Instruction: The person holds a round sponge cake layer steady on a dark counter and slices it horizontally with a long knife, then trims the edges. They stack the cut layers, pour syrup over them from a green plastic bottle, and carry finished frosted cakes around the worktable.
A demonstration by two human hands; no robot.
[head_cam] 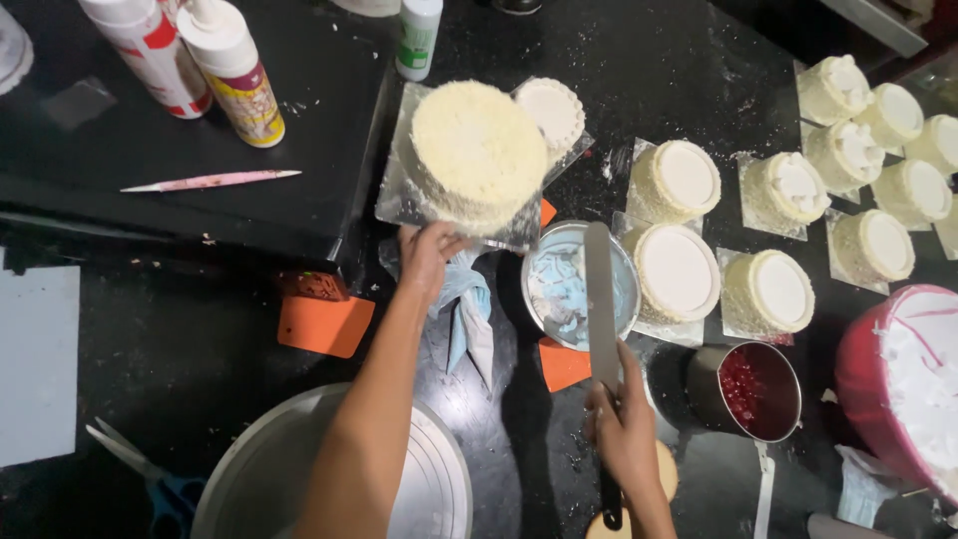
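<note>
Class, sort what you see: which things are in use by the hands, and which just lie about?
In use:
left hand lifting the cake on its board
right hand holding the palette knife

Lying about:
scissors
orange scraper
spray cans
small cakes

I see a cream-white cake [477,150] on a clear board, over a black worktop [659,70] dusted with pale crumbs. My right hand [624,424] grips a black-handled spatula [602,309] with a grey blade. The steel bowl [579,284] holds pale blue icing; orange scrapers [324,324] lie near; a pot [743,389] holds red filling.
</note>
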